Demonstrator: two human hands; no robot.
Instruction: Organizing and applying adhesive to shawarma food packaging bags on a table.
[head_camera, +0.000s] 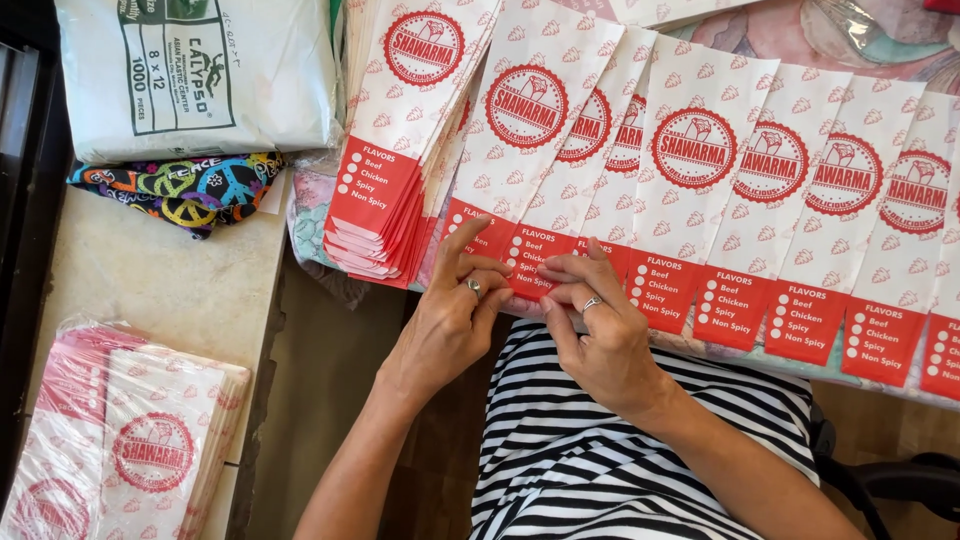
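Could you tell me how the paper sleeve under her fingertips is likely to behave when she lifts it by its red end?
The paper sleeve looks thin and flat, so it would probably droop and weigh very little. It overlaps its neighbours in the fanned row, so it may drag one along. Both the left hand and right hand pinch its edge, suggesting layers that cling.

left hand (455, 315): palm down, index finger stretched forward, other fingers curled, ring on one finger | right hand (600, 330): palm down, fingers bent inward, fingertips meeting the left's, ring on one finger | forearms: bare, angled in from below, wrists close together
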